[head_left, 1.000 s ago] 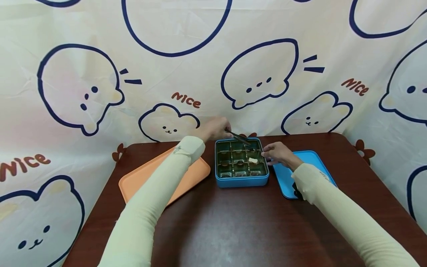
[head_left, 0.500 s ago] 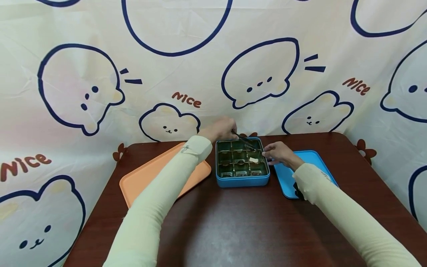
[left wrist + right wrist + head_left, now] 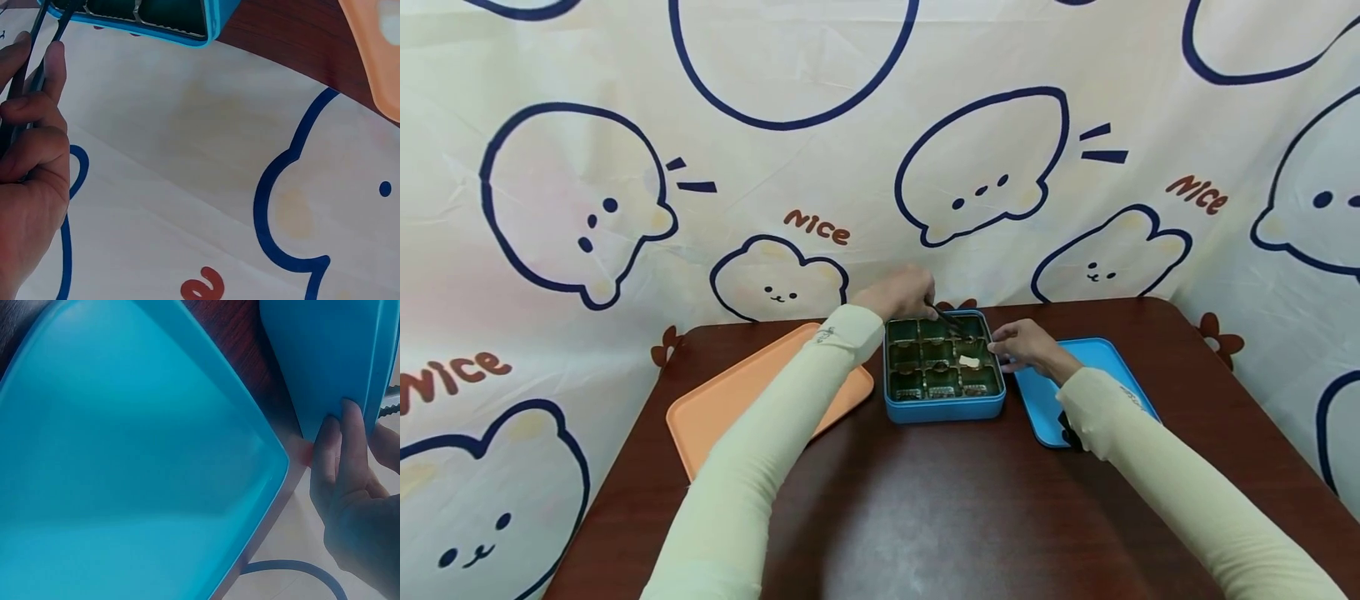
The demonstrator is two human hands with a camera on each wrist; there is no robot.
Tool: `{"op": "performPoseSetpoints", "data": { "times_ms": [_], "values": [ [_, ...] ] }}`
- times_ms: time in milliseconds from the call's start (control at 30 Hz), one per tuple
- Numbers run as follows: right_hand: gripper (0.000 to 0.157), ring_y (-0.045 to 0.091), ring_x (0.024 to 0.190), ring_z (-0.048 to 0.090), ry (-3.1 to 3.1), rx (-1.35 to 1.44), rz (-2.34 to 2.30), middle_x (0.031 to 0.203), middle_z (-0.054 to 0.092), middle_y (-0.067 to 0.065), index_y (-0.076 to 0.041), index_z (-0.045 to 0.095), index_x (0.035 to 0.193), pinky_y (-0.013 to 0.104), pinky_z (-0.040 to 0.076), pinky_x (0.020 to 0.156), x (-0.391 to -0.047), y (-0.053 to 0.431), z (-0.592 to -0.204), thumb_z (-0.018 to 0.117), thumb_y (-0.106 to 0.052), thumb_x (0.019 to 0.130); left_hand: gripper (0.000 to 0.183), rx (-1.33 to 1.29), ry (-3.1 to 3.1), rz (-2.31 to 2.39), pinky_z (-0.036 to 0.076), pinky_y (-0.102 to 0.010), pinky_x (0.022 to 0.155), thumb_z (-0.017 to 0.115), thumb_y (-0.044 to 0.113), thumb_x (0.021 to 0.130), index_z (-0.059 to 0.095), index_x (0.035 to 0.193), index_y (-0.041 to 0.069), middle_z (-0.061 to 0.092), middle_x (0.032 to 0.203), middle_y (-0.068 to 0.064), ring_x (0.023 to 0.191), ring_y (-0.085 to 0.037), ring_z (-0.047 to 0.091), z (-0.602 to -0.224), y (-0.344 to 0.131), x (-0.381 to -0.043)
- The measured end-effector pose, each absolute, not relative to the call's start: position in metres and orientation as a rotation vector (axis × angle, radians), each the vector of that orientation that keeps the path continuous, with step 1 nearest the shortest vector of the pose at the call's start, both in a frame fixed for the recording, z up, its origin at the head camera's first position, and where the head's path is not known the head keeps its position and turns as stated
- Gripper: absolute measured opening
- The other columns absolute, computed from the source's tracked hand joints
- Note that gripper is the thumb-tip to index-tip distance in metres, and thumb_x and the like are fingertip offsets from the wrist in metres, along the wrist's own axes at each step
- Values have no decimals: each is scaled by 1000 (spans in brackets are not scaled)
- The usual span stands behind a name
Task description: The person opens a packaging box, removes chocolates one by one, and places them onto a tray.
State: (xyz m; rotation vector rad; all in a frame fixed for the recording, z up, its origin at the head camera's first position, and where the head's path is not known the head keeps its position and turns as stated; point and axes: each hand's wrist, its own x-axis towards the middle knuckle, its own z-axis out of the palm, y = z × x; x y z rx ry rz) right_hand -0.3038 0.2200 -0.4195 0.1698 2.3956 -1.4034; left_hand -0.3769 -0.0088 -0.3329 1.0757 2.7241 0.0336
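My left hand (image 3: 898, 292) reaches over the far left corner of a blue box (image 3: 946, 411) and holds dark tweezers (image 3: 39, 69), fingers curled along both arms. The tweezers point down to the right, their tips within the back right compartment. Whether something sits between the tips is too small to tell. Inside the box, a dark green insert (image 3: 936, 350) forms several square compartments. A small whitish piece (image 3: 969, 362) lies in the right column. My right hand (image 3: 353, 487) touches the box's right outer wall with nearly straight fingers, thumb near the rim.
Left of the box an orange tray (image 3: 715, 408) lies slanted, partly behind my left sleeve. A shallow blue tray-like lid (image 3: 125, 456) lies to the right, beneath my right forearm. The brown table (image 3: 910, 500) meets a patterned cloth (image 3: 880, 167) at the back.
My left hand has moved right and slightly down with the tweezers, whose tips now reach lower into the back right compartment. The right hand and the box look the same.
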Motion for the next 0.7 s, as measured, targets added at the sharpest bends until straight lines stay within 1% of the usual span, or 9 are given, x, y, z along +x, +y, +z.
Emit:
{"op": "performPoseSetpoints", "data": {
  "times_ms": [200, 367, 467, 633, 700],
  "values": [
    [43, 42, 122, 57, 2406, 169, -1404, 137, 50, 30, 8, 47, 140, 43, 56, 86, -304, 220, -422, 55, -11, 102, 26, 1046, 2728, 2, 39, -26, 57, 72, 30, 93, 79, 91, 5, 57, 67, 2, 60, -13, 50, -333, -3, -374],
    [44, 41, 122, 57, 2404, 162, -1403, 138, 50, 30, 8, 46, 141, 42, 56, 85, -303, 221, -421, 55, -11, 102, 27, 976, 2686, 17, 38, -26, 54, 71, 30, 94, 78, 92, 4, 50, 61, 3, 54, -12, 46, -332, 1, -377],
    [45, 40, 121, 57, 2397, 169, -1410, 137, 50, 29, 8, 46, 141, 42, 56, 84, -303, 221, -421, 55, -11, 102, 28, 942, 2662, 2, 37, -26, 54, 69, 31, 95, 77, 93, 4, 48, 60, 2, 54, -12, 44, -331, 4, -380],
    [45, 40, 120, 58, 2395, 172, -1413, 136, 51, 29, 7, 46, 141, 40, 57, 82, -304, 222, -421, 56, -11, 102, 27, 892, 2659, 7, 38, -25, 56, 70, 32, 94, 76, 94, 5, 50, 65, 2, 57, -13, 46, -329, 7, -380],
    [45, 39, 119, 59, 2396, 170, -1413, 136, 51, 29, 7, 46, 141, 40, 58, 81, -304, 221, -422, 56, -11, 102, 27, 874, 2658, 14, 40, -25, 57, 71, 31, 93, 77, 95, 5, 55, 68, 2, 59, -13, 49, -330, 8, -379]
  ]
}}
